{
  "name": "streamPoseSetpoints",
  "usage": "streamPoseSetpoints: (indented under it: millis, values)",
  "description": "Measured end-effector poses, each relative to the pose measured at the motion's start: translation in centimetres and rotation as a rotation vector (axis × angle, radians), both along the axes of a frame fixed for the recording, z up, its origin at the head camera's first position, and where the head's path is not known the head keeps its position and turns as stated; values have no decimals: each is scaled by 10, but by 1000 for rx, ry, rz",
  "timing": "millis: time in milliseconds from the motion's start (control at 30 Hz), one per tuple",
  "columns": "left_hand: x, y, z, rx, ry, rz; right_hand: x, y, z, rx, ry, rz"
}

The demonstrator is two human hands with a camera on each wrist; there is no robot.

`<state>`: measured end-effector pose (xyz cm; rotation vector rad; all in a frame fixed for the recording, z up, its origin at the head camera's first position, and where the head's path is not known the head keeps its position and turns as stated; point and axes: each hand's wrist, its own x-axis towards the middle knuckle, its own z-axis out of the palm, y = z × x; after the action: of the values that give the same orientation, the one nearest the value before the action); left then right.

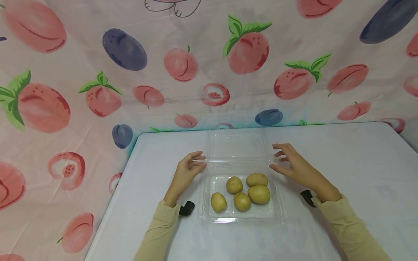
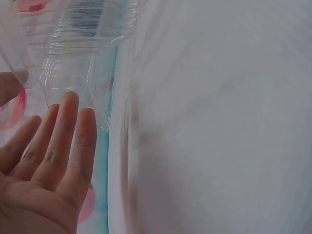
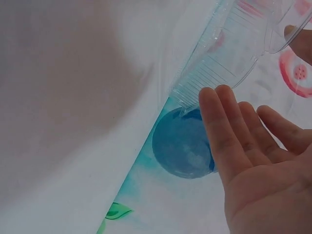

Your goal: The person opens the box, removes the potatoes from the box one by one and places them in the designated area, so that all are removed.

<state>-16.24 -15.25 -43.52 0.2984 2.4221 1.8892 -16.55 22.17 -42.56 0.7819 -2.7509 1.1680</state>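
A clear plastic clamshell box [image 1: 241,219] lies on the table with its lid [image 1: 240,145] folded back toward the wall. Several yellow potatoes [image 1: 259,194] sit in its base, one apart at the left and the others grouped to the right. Beside the hinge on the left is my left hand [image 1: 187,172], fingers extended and slightly bent, holding nothing. My right hand [image 1: 294,166] is at the opposite side, its fingers pointing toward the lid. Both wrist views show straight fingers close to the clear plastic [image 2: 73,29]; whether a thumb touches it I cannot tell.
The white table [image 1: 359,174] ends at a fruit-print cloth [image 1: 209,32] hanging behind it and along the left. A black strap-like piece [image 1: 187,208] is at the left wrist, and another black piece [image 1: 308,198] at the right wrist.
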Motion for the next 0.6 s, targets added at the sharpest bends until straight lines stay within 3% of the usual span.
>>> streamPoseSetpoints:
  millis: [100,367,600]
  values:
    - [5,1,10,17,-5,-8,-1,0,0,13,8,8]
    - [8,-2,11,62,-10,-11,1,-3,4,48,75,26]
    - [4,-11,-9,47,-11,14,10,-9,12,64,154,72]
